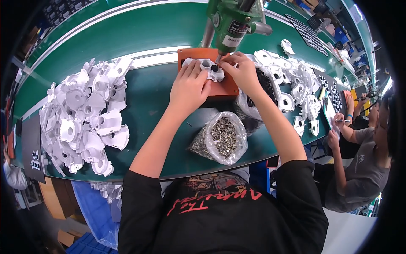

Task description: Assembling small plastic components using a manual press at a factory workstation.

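A white plastic housing (217, 76) with round openings lies on an orange block (224, 89) beneath a green press-like machine (231, 31). My left hand (189, 86) grips the housing's left side, fingers over its top and thumb along the near edge. A small black piece (214, 67) sits in one of its openings. Just right of that piece, beside the machine's metal tip (219, 58), my right hand (242, 73) is closed in a pinch. Whatever is between its fingertips is too small or hidden to make out.
An open plastic bag of screws (224, 137) stands in front of the block. White housings (86, 108) are heaped at left, with more (299, 91) at right. Beside my right forearm is a bag of black parts (265, 86). A co-worker (359, 163) sits at far right.
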`<state>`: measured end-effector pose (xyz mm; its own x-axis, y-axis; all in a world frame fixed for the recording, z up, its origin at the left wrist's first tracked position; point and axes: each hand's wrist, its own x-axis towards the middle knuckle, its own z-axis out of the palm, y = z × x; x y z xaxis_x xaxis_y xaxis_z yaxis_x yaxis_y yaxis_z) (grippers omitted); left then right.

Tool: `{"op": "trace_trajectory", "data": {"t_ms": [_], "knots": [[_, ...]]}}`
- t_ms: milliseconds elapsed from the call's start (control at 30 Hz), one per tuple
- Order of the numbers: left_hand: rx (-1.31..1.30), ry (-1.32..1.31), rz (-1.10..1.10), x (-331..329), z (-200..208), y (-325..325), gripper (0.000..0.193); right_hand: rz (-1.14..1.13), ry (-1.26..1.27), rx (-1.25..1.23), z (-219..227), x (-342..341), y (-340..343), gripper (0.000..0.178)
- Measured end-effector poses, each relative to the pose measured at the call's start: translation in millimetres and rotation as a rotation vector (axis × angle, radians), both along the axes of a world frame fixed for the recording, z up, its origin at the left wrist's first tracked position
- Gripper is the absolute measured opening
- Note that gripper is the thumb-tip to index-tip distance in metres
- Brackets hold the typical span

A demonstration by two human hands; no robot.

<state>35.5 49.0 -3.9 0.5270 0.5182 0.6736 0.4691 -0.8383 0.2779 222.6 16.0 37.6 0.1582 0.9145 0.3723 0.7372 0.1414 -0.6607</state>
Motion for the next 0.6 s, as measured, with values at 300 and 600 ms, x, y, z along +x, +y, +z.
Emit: {"op": "trace_trajectory", "data": {"t_ms": [300,600], "knots": [[0.032,-0.036,0.009,0.3,2.3,-0.7,0.019,0.013,0.014,0.062,-11.3,-5.8,11.7,0.02],[0.036,-0.03,0.007,0.3,1.0,0.0,0.02,0.138,-0.346,0.28,-18.2,5.0,9.7,0.013]]}}
